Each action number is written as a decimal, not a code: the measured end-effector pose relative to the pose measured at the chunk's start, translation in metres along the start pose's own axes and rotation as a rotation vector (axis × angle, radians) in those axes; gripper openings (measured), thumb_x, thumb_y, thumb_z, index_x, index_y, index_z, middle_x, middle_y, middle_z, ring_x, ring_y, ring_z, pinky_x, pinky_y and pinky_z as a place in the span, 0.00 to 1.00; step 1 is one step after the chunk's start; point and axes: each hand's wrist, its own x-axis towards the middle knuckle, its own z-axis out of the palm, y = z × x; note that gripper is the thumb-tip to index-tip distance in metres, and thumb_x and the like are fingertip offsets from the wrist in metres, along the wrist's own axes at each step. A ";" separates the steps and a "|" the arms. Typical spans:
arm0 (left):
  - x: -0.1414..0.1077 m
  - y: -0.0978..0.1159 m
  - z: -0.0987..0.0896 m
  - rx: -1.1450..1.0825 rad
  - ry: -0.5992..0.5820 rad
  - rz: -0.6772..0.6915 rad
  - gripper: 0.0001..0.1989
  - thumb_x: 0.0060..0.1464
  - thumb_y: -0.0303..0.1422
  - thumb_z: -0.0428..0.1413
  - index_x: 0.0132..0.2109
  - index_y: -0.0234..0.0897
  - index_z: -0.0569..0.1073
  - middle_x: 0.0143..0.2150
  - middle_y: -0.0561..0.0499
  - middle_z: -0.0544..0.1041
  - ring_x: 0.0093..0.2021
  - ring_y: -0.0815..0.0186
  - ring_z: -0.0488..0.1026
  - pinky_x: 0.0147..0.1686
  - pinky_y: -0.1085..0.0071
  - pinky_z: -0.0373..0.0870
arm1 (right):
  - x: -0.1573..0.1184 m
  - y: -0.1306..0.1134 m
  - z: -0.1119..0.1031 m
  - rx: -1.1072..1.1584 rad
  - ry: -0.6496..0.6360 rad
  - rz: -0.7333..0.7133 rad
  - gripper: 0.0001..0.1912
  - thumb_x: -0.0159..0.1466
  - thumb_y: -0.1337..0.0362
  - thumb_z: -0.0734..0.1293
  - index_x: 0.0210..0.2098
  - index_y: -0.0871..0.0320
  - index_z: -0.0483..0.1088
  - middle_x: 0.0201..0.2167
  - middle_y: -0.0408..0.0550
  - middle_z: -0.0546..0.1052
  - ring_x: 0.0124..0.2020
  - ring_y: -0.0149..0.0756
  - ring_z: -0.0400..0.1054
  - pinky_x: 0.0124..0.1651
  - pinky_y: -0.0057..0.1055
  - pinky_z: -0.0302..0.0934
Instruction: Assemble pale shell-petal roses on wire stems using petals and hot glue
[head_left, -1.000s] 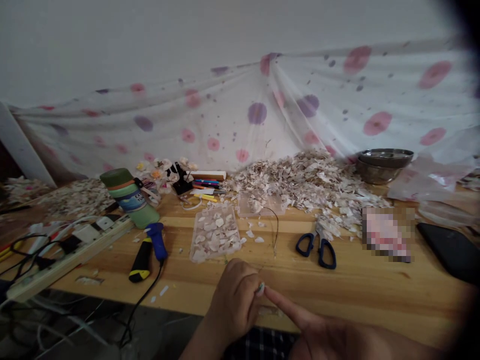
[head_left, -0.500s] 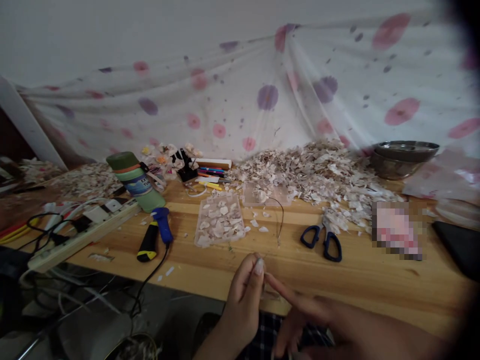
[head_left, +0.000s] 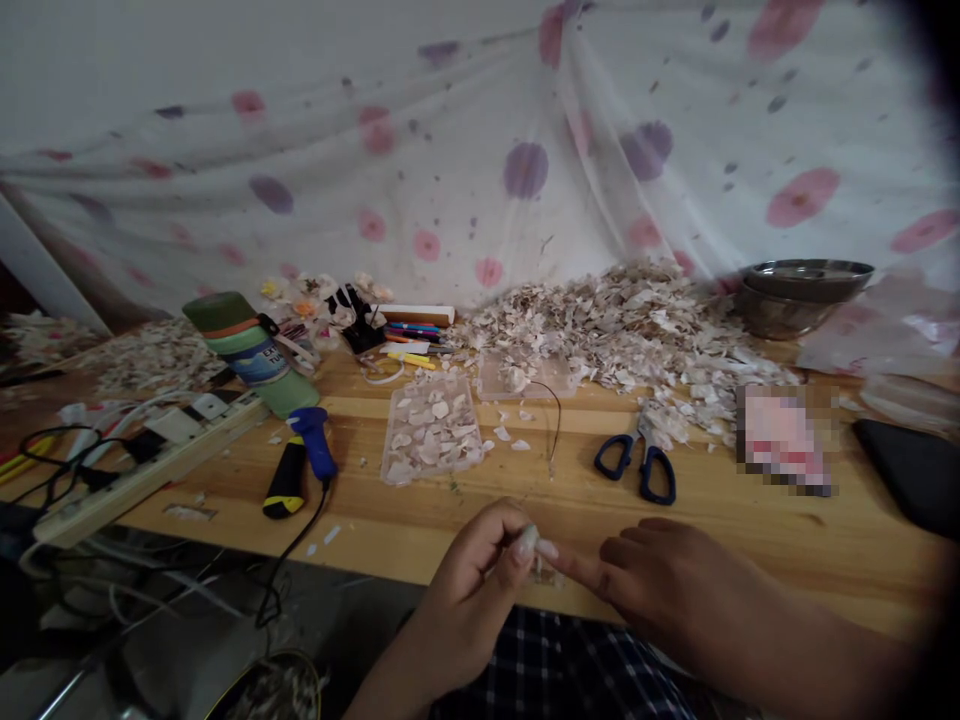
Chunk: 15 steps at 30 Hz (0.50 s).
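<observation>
Along the pale pine counter (head_left: 720, 560), from the left: one white power strip (head_left: 150, 470) lies at a slant, tangled in black cords, then one tall green bottle (head_left: 251, 355) with a dark cap lies on its side, and a corded tool (head_left: 296, 460) with a black-and-yellow handle and a blue end rests just beside it. Two clear plastic trays follow: the nearer one (head_left: 431, 430) is loaded with white shell flakes, and the farther one (head_left: 525, 375) sits against the edge of the shell heap, with one thin dark curved wire (head_left: 551, 420) lying just beside it.

In front of these, the left hand (head_left: 469, 590) makes a tight grip on one small pale shell chip (head_left: 529, 540) – a whitish, rough-edged sliver pinched between the fingertips, at the near edge of the counter. It is too small to show its long axis clearly, though it seems to tilt upward and toward the right hand. The right hand (head_left: 667, 575) has a loose, open grip and holds nothing – its forefinger stretches left, its tip touching or just beside the chip.

Farther right lie one pair of navy-handled scissors (head_left: 636, 462), a large heap of shell fragments (head_left: 622, 340), two nested steel bowls (head_left: 802, 290), a pixelated patch (head_left: 784, 440) too blurred to tell, and one black slab (head_left: 907, 475).
</observation>
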 end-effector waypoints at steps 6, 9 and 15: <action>-0.001 -0.013 0.012 0.116 0.098 0.181 0.12 0.67 0.37 0.39 0.39 0.39 0.63 0.35 0.52 0.61 0.33 0.70 0.58 0.34 0.72 0.58 | 0.005 -0.006 0.000 0.088 0.015 0.039 0.49 0.55 0.78 0.64 0.68 0.63 0.32 0.24 0.39 0.74 0.20 0.33 0.66 0.23 0.31 0.49; 0.000 -0.018 0.017 0.129 0.127 0.255 0.11 0.67 0.35 0.38 0.40 0.39 0.63 0.36 0.52 0.61 0.35 0.69 0.59 0.36 0.71 0.58 | 0.008 -0.009 0.005 0.209 0.025 0.064 0.49 0.56 0.79 0.62 0.68 0.62 0.30 0.24 0.39 0.76 0.20 0.32 0.68 0.22 0.28 0.50; 0.005 -0.021 0.028 0.022 0.203 0.342 0.13 0.67 0.37 0.37 0.38 0.40 0.62 0.34 0.53 0.59 0.35 0.69 0.58 0.37 0.72 0.56 | 0.008 -0.014 0.021 0.354 0.115 0.078 0.46 0.57 0.77 0.60 0.69 0.58 0.33 0.24 0.39 0.77 0.18 0.31 0.68 0.21 0.26 0.52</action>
